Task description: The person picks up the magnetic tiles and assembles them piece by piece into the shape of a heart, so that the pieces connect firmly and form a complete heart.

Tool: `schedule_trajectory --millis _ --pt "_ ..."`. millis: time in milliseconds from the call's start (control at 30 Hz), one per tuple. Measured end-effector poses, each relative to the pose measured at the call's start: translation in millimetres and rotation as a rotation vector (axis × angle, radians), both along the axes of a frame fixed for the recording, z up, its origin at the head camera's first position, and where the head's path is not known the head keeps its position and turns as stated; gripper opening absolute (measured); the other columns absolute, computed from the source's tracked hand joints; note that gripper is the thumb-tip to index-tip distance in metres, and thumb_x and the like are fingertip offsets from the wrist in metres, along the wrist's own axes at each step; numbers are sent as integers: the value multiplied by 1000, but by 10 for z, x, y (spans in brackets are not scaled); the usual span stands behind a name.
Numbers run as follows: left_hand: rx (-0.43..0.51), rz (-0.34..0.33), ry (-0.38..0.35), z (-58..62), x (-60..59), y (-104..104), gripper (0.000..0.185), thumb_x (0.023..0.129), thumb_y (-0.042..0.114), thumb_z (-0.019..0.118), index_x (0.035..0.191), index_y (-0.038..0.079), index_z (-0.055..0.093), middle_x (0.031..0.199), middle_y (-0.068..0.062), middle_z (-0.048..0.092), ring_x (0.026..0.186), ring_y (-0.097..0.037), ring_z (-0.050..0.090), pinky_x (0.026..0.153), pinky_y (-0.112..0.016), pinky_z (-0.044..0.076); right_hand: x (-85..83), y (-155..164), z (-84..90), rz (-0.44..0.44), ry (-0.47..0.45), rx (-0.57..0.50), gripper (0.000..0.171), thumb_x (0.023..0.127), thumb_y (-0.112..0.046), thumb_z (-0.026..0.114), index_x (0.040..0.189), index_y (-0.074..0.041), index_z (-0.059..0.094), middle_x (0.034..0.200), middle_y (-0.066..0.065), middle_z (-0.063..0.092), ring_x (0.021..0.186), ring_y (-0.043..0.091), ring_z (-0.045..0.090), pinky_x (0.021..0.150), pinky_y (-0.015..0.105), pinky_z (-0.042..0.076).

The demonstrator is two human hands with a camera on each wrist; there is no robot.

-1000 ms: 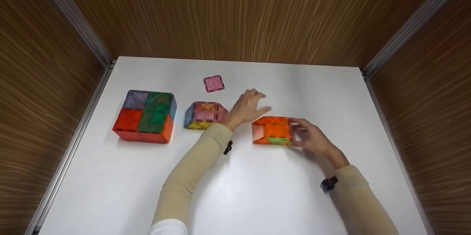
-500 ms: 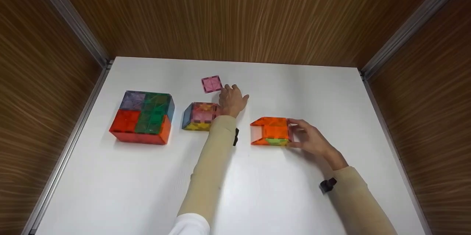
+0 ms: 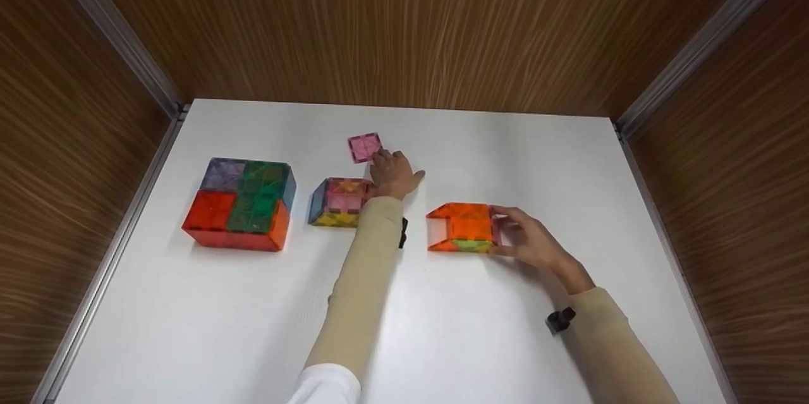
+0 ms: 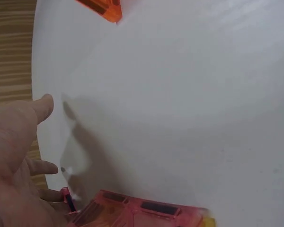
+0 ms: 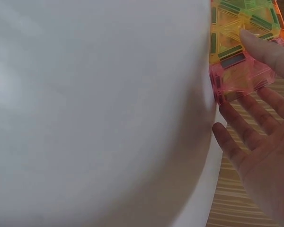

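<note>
A flat pink square magnetic tile (image 3: 364, 147) lies on the table toward the back. My left hand (image 3: 394, 174) reaches to it, fingertips at its near right corner and thumb spread out to the side. My right hand (image 3: 529, 239) holds the right end of a small orange magnetic-tile structure (image 3: 471, 222), thumb on the near side and fingers on the far side. In the right wrist view, yellow, green and pink tiles (image 5: 234, 78) show on that structure. Its left end has two pointed orange pieces jutting out.
A pink and yellow tile block (image 3: 344, 202) stands beside my left forearm, partly hidden by it. Further left is a larger red, green and purple tile box (image 3: 237, 202). Wood-grain panels (image 3: 404, 24) rise around the white table (image 3: 480, 328).
My left hand has moved left and away from the orange structure, over to the pink square tile. The right hand stays at the structure's right end.
</note>
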State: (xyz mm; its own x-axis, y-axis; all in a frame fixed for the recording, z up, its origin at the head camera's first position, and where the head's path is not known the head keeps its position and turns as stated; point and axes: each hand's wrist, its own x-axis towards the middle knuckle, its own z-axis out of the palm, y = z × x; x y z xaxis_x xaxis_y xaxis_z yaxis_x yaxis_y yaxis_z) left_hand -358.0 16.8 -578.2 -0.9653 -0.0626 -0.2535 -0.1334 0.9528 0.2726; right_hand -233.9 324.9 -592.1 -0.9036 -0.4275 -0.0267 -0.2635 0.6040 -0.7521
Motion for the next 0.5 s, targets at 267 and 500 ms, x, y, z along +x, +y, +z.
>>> schedule_trajectory --millis 267,500 --pt "33 -153 56 42 258 139 73 103 53 61 155 3 47 155 -22 47 145 -37 45 127 -51 34 -13 -15 1 3 10 -2 86 82 -17 92 157 -17 49 157 12 56 136 37 61 117 62 46" --pt "81 -233 106 -44 478 171 69 103 47 63 155 3 48 159 -22 47 149 -38 43 126 -53 37 -7 0 -4 3 6 7 86 82 -15 92 156 -13 49 156 13 57 134 36 62 118 60 45"
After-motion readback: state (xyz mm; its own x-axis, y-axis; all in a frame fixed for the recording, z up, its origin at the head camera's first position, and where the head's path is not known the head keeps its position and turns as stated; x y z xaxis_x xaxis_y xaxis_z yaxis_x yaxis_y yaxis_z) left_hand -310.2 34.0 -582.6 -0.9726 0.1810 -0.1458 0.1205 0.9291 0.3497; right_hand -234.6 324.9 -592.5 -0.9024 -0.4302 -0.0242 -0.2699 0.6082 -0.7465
